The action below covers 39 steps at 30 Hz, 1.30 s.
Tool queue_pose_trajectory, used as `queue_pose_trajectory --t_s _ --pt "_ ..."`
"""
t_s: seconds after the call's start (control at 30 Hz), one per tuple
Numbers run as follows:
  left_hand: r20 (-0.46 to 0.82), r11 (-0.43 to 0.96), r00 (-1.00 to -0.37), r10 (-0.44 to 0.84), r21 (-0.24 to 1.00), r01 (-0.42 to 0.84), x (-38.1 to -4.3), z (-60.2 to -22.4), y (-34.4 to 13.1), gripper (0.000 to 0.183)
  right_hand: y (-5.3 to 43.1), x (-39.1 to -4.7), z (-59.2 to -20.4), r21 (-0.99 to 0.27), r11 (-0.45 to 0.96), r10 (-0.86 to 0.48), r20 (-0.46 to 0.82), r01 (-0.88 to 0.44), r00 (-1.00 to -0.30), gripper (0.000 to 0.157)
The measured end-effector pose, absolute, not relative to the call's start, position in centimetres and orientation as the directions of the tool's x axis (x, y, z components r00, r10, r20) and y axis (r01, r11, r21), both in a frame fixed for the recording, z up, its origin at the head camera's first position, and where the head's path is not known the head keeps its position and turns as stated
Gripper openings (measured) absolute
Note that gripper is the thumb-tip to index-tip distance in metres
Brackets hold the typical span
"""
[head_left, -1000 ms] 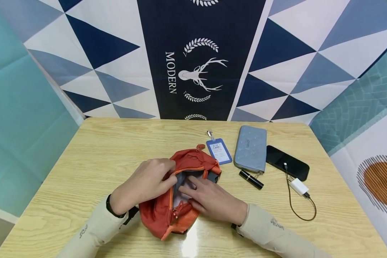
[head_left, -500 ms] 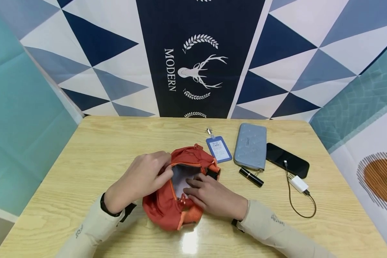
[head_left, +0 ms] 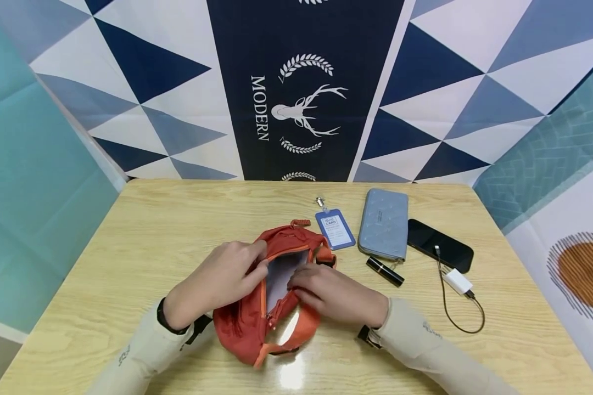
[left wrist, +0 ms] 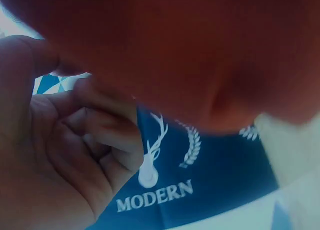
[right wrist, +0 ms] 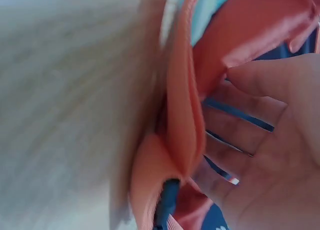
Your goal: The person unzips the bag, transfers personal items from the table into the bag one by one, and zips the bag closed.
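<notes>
A red waist bag [head_left: 242,332] with an orange zip edge lies unzipped on the table, its pale grey lining [head_left: 280,277] showing. My left hand [head_left: 229,274] pinches the left rim between thumb and fingers. In the left wrist view, red fabric [left wrist: 175,54] looms over that hand [left wrist: 65,155]. On the opposite rim, my right hand [head_left: 333,291] pinches the fabric, fingertips curled over the edge. The right wrist view has the thumb [right wrist: 260,82] against the red cloth [right wrist: 255,29], beside the orange strap [right wrist: 185,104]. The strap loops out near the bag's front.
Behind the bag lies a blue ID card holder [head_left: 335,229] with a metal clip. Farther right are a grey-blue zip wallet [head_left: 384,224], a black lipstick tube [head_left: 385,271], a black phone [head_left: 440,245], and a white charger [head_left: 458,282] with a black cable [head_left: 447,315].
My right hand has drawn back from inside the opening to its right rim. The bag has shifted, and its orange strap now stands out in a loop. My left hand keeps its hold.
</notes>
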<state>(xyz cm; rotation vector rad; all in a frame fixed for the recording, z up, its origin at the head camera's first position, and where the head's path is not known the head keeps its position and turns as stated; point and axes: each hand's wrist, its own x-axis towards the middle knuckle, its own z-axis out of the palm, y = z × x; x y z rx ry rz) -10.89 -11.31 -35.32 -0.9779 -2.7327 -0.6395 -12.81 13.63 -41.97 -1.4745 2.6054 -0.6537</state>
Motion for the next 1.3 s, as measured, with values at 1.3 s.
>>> queue_pose_trajectory --t_s 1.3 --pt "-0.018 0.68 -0.826 0.564 0.578 0.452 -11.4 -36.6 -11.8 0.012 30.0 -22.3 -38.1 -0.298 0.935 -0.274 -0.261 -0.193 -0.926 0.062"
